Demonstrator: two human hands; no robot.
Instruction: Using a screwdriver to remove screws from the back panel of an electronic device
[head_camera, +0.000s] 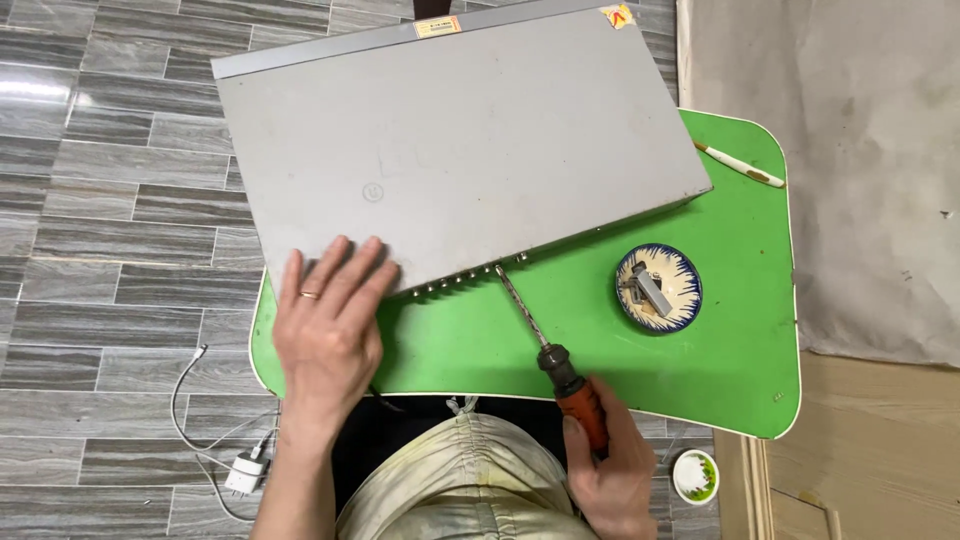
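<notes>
Left hand (330, 320) lies flat, fingers spread, pinning a flat grey metal equipment case (460, 140) on the green desk (740, 350). Right hand (610, 470) fingers wrap an orange-handled screwdriver (550, 350), tip at the case's near edge; keeping the shaft square should prevent slipping.

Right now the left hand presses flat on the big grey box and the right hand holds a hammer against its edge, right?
Not quite. The head view shows the right hand holding a screwdriver, not a hammer, its tip at the edge of the grey box. The left hand does press flat on the box.
</notes>
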